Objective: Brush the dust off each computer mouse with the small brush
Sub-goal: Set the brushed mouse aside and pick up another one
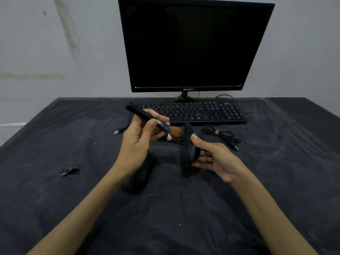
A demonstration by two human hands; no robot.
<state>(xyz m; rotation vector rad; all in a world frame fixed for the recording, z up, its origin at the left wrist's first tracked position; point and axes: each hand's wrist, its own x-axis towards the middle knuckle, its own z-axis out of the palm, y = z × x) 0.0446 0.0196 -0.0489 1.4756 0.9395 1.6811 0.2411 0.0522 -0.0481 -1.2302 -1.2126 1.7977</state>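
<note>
My left hand (140, 137) grips a small brush (147, 117) by its black handle, with the brown bristle tip pointing right, just short of the mouse's upper end. My right hand (211, 157) holds a black computer mouse (188, 150) lifted off the table and turned on its side, thumb on top and fingers behind it. A second black mouse (138, 178) lies on the dark cloth beneath my left wrist, partly hidden by the forearm.
A black keyboard (202, 112) and a dark monitor (191, 45) stand at the back of the cloth-covered table (73, 199). A coiled cable with a USB plug (224, 136) lies right of the mouse; another USB plug (116, 132) lies left. The cloth has a small tear (70, 171).
</note>
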